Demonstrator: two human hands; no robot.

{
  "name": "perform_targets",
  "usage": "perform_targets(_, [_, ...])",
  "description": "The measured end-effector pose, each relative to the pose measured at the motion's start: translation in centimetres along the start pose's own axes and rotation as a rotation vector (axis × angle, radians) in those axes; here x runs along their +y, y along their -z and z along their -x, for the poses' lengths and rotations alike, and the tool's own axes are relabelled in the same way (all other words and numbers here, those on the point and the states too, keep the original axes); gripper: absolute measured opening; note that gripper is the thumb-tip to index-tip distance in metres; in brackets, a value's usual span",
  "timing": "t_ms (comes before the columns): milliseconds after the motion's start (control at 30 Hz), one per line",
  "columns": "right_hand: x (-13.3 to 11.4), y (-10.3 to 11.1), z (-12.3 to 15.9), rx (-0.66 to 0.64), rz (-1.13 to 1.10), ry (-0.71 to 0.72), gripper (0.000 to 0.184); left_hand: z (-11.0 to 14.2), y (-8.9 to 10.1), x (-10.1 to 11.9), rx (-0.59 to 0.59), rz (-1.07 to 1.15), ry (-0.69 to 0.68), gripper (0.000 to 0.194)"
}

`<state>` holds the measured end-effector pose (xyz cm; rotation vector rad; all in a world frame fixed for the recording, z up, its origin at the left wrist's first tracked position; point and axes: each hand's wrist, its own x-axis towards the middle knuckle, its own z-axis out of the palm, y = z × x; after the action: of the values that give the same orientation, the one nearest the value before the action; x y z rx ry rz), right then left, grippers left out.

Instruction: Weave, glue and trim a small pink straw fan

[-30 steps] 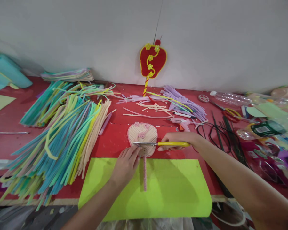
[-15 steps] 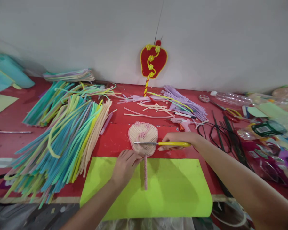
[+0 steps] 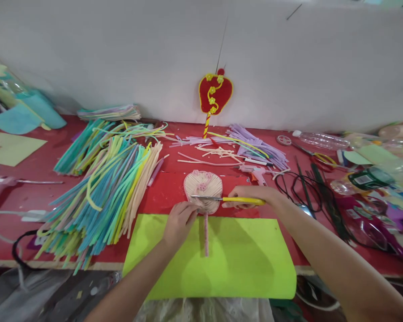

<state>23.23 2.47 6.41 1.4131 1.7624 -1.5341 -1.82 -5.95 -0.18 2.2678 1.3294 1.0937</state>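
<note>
A small cream fan (image 3: 203, 185) with pink trim lies on the red table (image 3: 164, 192), its pink handle (image 3: 206, 235) reaching onto a lime-green foam sheet (image 3: 242, 259). My left hand (image 3: 178, 222) is closed, pinching the fan's lower left edge. My right hand (image 3: 255, 197) grips yellow-handled scissors (image 3: 228, 199) whose blades point left across the fan's lower part.
A big heap of pastel chenille stems (image 3: 110, 183) fills the left side. A red heart-shaped fan (image 3: 215, 93) leans on the white wall. Purple stems (image 3: 255, 145), a glue gun (image 3: 255, 172), black wires (image 3: 302, 188), red scissors (image 3: 322, 160) and bottles crowd the right.
My left hand has curled from flat fingers into a pinch at the fan's edge. The view has tilted and shifted; the scissors stay over the fan.
</note>
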Motion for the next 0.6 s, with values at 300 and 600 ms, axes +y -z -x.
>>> perform_targets(300, [0.1,-3.0,1.6,0.041,-0.225,0.022,0.047,-0.3,0.0,-0.5,0.023,0.051,0.164,0.012])
perform_targets(600, [0.1,-6.6,2.5,0.097,-0.386,0.083,0.047,-0.5,-0.2,-1.0,0.044,0.097,0.211,0.009])
